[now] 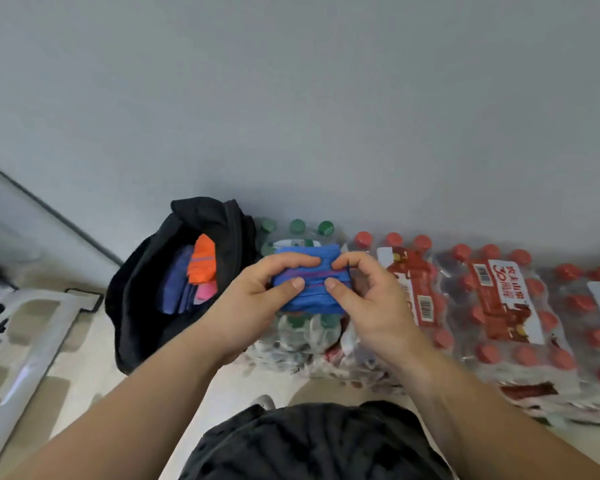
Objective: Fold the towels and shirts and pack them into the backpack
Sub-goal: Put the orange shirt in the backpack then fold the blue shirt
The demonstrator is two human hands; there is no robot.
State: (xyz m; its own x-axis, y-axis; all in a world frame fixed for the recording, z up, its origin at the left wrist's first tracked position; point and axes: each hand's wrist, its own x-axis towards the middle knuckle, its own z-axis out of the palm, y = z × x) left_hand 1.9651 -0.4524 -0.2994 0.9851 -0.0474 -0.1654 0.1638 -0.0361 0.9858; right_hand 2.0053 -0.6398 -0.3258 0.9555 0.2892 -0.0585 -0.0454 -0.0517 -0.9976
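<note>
A small folded blue towel (310, 299) with thin purple stripes is held in the air between both hands, above a pack of green-capped bottles. My left hand (257, 299) grips its left side, fingers over the top and thumb on the front. My right hand (364, 299) pinches its right side the same way. To the left stands the open black backpack (136, 306) against the wall. Inside it are a folded orange cloth (203, 261), a pink cloth (207, 292) and folded purple-blue cloths (175, 285).
Shrink-wrapped packs of green-capped bottles (297, 226) and red-capped bottles (499, 306) line the grey wall to the right. A white frame (32, 341) lies on the pale floor at the left. My dark shorts (309, 445) fill the bottom middle.
</note>
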